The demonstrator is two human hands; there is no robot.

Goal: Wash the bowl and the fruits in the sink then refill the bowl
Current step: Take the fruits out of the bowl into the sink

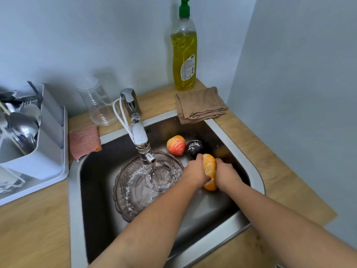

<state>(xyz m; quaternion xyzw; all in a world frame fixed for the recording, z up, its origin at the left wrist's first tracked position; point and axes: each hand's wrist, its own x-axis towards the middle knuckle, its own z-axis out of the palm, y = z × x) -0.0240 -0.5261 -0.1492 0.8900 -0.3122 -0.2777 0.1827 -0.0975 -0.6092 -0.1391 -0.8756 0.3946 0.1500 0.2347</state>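
An orange fruit dusted with white specks sits between my two hands over the right side of the steel sink. My left hand grips its left side and my right hand grips its right side. A clear ribbed glass bowl with white powder on it lies in the sink under the tap. A red-orange fruit and a dark purple fruit, both speckled white, rest at the back of the sink.
A green-capped bottle of yellow dish soap and a folded brown cloth sit at the back right. A pink sponge, a clear plastic cup and a grey cutlery rack stand to the left.
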